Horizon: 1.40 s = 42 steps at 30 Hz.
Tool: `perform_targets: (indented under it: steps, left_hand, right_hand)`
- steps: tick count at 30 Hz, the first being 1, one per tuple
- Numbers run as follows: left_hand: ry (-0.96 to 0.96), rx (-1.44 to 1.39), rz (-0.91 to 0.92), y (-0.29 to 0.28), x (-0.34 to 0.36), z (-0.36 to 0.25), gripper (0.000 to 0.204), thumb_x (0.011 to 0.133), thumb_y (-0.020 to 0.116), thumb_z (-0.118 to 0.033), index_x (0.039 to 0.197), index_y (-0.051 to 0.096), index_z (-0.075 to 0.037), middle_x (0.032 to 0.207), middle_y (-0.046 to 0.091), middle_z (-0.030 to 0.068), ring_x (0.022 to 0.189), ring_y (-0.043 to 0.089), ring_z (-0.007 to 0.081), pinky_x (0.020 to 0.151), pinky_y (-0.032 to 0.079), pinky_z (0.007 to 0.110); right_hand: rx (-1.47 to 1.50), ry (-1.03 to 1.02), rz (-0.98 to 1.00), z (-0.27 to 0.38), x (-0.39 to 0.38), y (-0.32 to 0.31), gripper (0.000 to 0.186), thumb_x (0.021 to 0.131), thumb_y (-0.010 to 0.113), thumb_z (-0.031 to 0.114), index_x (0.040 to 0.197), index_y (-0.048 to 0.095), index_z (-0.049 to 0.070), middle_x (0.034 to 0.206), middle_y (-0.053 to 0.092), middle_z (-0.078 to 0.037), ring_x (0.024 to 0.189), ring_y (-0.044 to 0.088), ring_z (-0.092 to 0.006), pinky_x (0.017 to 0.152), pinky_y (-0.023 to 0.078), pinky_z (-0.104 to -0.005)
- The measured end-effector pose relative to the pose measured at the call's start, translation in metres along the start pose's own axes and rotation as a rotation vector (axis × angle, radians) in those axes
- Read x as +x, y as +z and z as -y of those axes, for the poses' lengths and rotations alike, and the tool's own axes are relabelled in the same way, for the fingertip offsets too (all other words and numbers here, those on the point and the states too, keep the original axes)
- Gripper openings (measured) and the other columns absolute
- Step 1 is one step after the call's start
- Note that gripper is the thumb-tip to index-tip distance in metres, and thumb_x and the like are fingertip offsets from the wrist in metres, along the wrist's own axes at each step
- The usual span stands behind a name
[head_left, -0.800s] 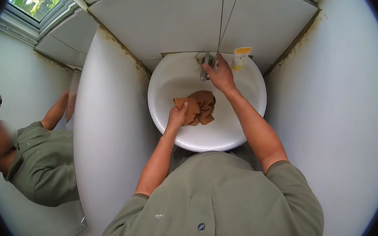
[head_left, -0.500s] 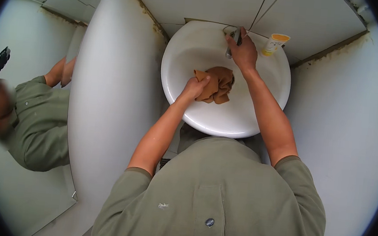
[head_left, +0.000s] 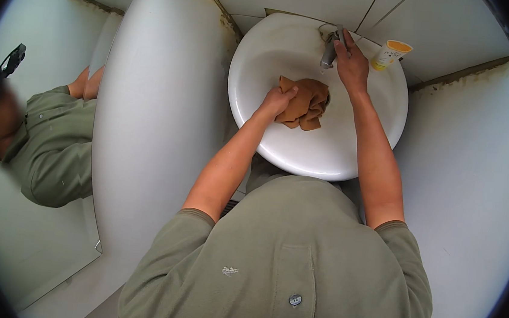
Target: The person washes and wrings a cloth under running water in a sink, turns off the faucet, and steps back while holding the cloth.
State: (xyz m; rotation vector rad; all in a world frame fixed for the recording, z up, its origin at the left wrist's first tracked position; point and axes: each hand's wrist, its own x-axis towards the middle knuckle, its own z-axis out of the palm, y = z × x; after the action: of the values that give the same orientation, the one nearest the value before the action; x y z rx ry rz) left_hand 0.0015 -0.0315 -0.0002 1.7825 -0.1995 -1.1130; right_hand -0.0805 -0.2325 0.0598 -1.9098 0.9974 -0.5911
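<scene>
Inside white, rounded ceramic basin (head_left: 303,154): bunched brown fabric cloth (head_left: 305,105), pinched along left edge by thumb and fingers of left hand (head_left: 276,103). Right hand (head_left: 352,67) at grey metal faucet (head_left: 329,55), grip indeterminable. Judged soft, limp, light, heavier if wet; best held by a thick fold.

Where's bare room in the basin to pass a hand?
Bare patches in the basin: between the brown cloth and front rim, between the right forearm and right rim, and between the left rim and tap. Crowded: the back, where the right hand is at the tap beside the tube, and mid-basin, where the left hand grips the cloth.
</scene>
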Motion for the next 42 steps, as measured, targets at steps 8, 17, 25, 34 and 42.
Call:
perform_targets:
  steps: [8,17,25,34,42]
  left_hand:
    - [0.013,-0.005,0.005,0.000,0.001,0.000,0.044,0.092,0.062,-0.035,0.106,0.063,0.007,0.094,0.067,0.0123,0.082,0.065,0.0200,0.073,0.052,0.031]
    - [0.001,-0.026,0.014,-0.003,0.003,0.002,0.043,0.091,0.064,-0.034,0.105,0.063,0.006,0.094,0.067,0.0116,0.083,0.064,0.0191,0.075,0.051,0.030]
    - [-0.097,-0.421,0.147,-0.005,-0.012,-0.010,0.045,0.100,0.049,-0.031,0.129,0.047,0.002,0.125,0.058,0.0147,0.113,0.058,0.0234,0.094,0.048,0.035]
    - [-0.128,-0.809,0.261,0.002,-0.015,0.016,0.029,0.100,0.046,-0.023,0.119,0.053,-0.002,0.113,0.061,0.0125,0.101,0.060,0.0253,0.091,0.050,0.036]
    - [0.100,-0.227,0.093,0.013,-0.023,0.008,0.025,0.094,0.062,-0.017,0.113,0.058,-0.001,0.104,0.064,0.0083,0.095,0.063,0.0172,0.084,0.051,0.029]
  right_hand:
    - [0.116,-0.020,0.013,0.002,0.000,-0.006,0.050,0.094,0.056,0.036,0.135,0.054,0.009,0.118,0.067,-0.011,0.102,0.064,-0.0173,0.093,0.044,-0.0268]
    - [0.306,0.028,-0.011,0.007,-0.027,-0.007,0.046,0.094,0.058,0.032,0.130,0.056,0.004,0.109,0.067,-0.012,0.100,0.063,-0.0173,0.089,0.047,-0.0292]
    - [0.141,0.120,0.266,-0.051,-0.108,0.021,0.046,0.088,0.064,0.033,0.121,0.057,0.002,0.101,0.067,-0.015,0.091,0.065,-0.0262,0.080,0.051,-0.0358]
    - [-0.299,-0.128,0.459,-0.031,-0.129,0.039,0.056,0.083,0.066,0.039,0.121,0.052,0.001,0.100,0.066,-0.022,0.092,0.064,-0.0361,0.079,0.051,-0.0460]
    - [0.152,0.123,0.507,-0.040,-0.115,0.019,0.026,0.091,0.058,0.023,0.091,0.064,-0.002,0.083,0.067,-0.018,0.078,0.065,-0.0293,0.073,0.049,-0.0379]
